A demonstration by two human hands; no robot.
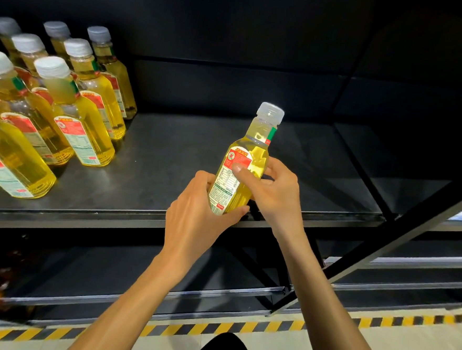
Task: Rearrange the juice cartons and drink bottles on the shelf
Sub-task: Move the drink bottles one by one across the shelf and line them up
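Both hands on one yellow drink bottle (245,162), tilted, over the shelf (171,154) front edge, right of centre. Left hand (194,216) fingers wrap its base; right hand (272,188) fingers curl round the label. Other bottles (51,107) grouped at shelf's left end.

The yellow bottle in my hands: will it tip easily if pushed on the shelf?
The bottle looks full to the neck, so it is probably heavy for its size. It is tall and narrow, so a push near the cap may tip it.
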